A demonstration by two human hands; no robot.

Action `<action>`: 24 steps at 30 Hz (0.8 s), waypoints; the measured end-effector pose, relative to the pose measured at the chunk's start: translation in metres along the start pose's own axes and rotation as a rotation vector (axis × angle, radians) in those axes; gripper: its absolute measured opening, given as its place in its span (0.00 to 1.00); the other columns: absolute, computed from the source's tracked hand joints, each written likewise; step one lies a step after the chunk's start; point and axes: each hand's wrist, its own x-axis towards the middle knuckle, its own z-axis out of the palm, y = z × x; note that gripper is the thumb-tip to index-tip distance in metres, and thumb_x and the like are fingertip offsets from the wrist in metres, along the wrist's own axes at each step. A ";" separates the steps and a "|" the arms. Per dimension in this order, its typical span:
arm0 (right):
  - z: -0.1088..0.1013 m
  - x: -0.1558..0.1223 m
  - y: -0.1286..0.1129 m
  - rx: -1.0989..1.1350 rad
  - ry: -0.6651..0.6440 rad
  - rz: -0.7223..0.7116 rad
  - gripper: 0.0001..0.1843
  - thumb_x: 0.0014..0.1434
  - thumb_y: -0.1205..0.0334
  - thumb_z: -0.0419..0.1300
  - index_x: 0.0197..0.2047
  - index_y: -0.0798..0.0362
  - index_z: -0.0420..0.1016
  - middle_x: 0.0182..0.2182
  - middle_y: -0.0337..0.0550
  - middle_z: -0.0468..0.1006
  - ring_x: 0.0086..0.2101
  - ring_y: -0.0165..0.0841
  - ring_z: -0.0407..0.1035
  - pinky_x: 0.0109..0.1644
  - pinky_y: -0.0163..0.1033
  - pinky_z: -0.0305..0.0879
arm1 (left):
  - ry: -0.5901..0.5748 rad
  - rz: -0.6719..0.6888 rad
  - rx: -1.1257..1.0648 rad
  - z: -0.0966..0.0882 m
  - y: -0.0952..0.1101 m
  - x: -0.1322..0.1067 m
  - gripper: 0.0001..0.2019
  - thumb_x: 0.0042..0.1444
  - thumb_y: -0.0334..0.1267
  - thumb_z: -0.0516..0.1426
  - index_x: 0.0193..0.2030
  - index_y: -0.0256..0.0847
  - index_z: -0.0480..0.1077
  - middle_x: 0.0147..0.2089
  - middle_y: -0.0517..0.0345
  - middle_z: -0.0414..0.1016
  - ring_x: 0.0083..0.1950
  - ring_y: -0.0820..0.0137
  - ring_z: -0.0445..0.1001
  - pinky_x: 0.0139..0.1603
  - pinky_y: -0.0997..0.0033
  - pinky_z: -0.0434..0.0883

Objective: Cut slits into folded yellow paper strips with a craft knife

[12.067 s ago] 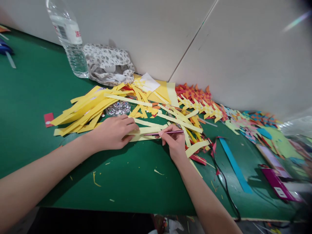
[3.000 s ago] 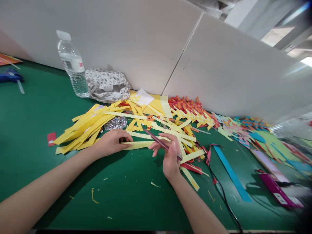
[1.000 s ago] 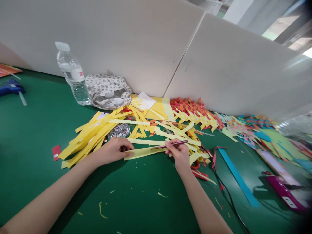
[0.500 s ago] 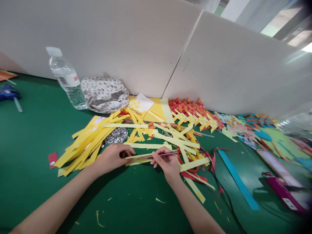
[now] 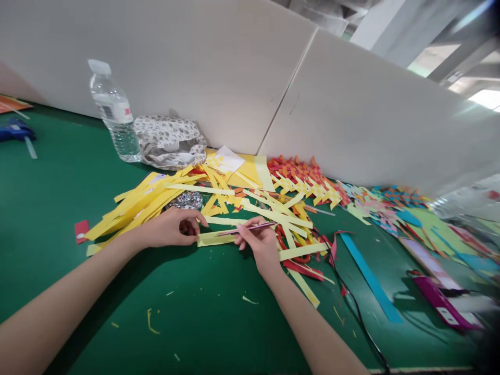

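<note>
My right hand (image 5: 258,244) is closed around a slim pink pointed tool (image 5: 262,226). Its thin tip points left, over a pale yellow paper strip (image 5: 214,239) in front of me. I cannot tell whether the tool is a pen or tweezers. At the strip's left end is my left hand (image 5: 177,227), fingers curled, with the thumb side against the paper. Part of that grip is hidden. Just beyond both hands lie more pale yellow strips (image 5: 279,214). A heap of bright yellow strips (image 5: 135,209) reaches behind my left wrist.
A water bottle (image 5: 117,117) stands beside a patterned cloth pouch (image 5: 170,140) by the partition. Woven paper fish shapes (image 5: 308,185) lie at the back. At right are a blue strip (image 5: 369,276), a black cable (image 5: 361,312) and a magenta power strip (image 5: 441,304). A blue glue gun (image 5: 15,130) lies far left.
The pale strip's left end, raised before, now lies lower and flatter. My left index finger has lifted slightly away, and the tool's tip has shifted left over the strip. The camera view has shifted slightly.
</note>
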 end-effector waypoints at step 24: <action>0.018 -0.005 -0.004 -0.173 -0.065 0.016 0.14 0.54 0.55 0.68 0.29 0.53 0.69 0.21 0.38 0.79 0.21 0.28 0.73 0.28 0.33 0.70 | 0.016 0.016 -0.028 0.000 0.001 0.001 0.12 0.45 0.35 0.59 0.40 0.42 0.67 0.32 0.64 0.80 0.29 0.76 0.72 0.33 0.75 0.70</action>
